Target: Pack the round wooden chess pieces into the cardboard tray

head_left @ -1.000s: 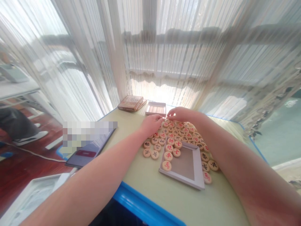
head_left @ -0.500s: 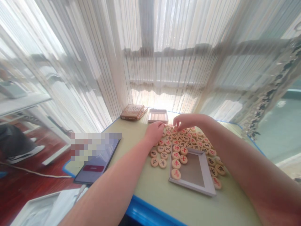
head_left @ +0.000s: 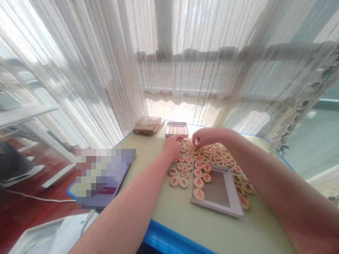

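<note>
Round wooden xiangqi pieces (head_left: 212, 160) with red or black characters lie closely packed on the pale table. Over the far left of this spread is my left hand (head_left: 172, 145), its fingers curled down at the pieces; whatever they grip is hidden. A short way to its right, my right hand (head_left: 203, 137) bends at the wrist, fingertips drawn together just above the far pieces. I cannot make out what is between them. Nearer to me, a shallow open box (head_left: 234, 197) holds several red-character pieces along its left side and top left corner.
Behind my hands stands a second shallow box (head_left: 177, 134). Brown boxes or books (head_left: 147, 125) are stacked at the back left. A tablet (head_left: 124, 176), partly blurred out, lies left of my left forearm. The table has a blue edge (head_left: 169, 238); sheer curtains (head_left: 182, 77) hang behind.
My right hand has moved slightly left, its fingertips closer together and nearer my left hand. The left hand has shifted a little. Pieces in the near box look the same.
</note>
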{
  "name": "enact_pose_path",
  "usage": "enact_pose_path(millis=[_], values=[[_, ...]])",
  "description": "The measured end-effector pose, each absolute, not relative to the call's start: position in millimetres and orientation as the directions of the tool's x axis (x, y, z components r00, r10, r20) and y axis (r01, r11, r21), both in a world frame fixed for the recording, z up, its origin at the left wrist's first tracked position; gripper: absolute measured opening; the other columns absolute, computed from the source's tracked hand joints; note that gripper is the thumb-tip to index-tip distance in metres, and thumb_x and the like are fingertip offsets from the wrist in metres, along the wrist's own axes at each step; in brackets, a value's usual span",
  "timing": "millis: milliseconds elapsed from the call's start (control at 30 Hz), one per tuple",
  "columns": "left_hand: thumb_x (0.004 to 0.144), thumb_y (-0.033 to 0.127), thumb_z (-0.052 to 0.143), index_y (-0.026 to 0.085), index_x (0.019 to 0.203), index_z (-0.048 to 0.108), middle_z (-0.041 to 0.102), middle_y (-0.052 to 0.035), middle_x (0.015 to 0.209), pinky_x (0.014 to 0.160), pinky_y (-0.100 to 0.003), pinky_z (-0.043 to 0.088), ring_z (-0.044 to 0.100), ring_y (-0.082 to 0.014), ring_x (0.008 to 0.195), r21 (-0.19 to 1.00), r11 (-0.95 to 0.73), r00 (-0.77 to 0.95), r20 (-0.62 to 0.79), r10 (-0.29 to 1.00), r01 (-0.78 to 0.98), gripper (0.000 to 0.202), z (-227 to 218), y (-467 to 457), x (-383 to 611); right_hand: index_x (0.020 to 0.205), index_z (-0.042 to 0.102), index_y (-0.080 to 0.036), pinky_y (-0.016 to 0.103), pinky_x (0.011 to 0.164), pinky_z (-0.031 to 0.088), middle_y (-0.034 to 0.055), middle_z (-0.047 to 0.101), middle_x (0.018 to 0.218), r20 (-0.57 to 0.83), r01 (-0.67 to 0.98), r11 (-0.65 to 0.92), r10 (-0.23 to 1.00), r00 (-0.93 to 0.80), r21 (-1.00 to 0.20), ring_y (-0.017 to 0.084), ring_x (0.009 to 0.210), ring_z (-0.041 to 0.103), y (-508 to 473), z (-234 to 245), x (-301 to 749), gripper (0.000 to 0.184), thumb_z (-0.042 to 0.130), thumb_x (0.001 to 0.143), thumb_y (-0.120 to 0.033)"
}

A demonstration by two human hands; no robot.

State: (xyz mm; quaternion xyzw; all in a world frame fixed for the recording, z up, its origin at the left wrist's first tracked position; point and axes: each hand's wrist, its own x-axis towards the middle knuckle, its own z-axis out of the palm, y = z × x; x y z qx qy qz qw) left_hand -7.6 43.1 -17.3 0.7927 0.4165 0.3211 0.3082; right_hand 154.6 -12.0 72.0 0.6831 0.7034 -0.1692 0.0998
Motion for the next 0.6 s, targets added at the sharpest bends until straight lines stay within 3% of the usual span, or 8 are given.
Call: enact_pose_path(millis=[133,400,600], values=[[0.078,0.011,0.041,0.018,0.094,0.067,0.069,-0.0041,0.091,0.079,-0.028,0.047,0.061,-0.0168,0.086,0.773,-0.442,0.441,0.235,0.866,0.456,0.032,-17,45,-8,0.102,0.067,-0.022,0.033,0.066,0.048,0.0058,0.068,0.097,-0.360,0.996,0.039,0.931,-0.064,-0.077,0.023,0.082,0.062,-8,66,152,0.042,0.067,0.067,-0.044],[0.078,0.013,0.041,0.019,0.091,0.068,0.069,-0.0037,0.090,0.081,-0.030,0.048,0.061,-0.0176,0.085,0.780,-0.432,0.438,0.228,0.870,0.452,0.031,-18,46,-8,0.098,0.069,-0.022,0.032,0.067,0.048,0.0061,0.067,0.102,-0.308,0.991,0.088,0.945,-0.113,-0.097,0.021,0.083,0.062,-13,72,142,0.026,0.060,0.074,-0.028],[0.078,0.016,0.042,0.019,0.089,0.068,0.069,-0.0039,0.091,0.081,-0.031,0.048,0.060,-0.0184,0.087,0.770,-0.434,0.439,0.224,0.870,0.467,0.028,-17,45,-7,0.088,0.071,-0.018,0.036,0.066,0.048,0.0091,0.069,0.090,-0.307,0.999,0.034,0.951,-0.035,-0.008,0.024,0.078,0.063,-16,73,140,0.028,0.060,0.075,-0.040]])
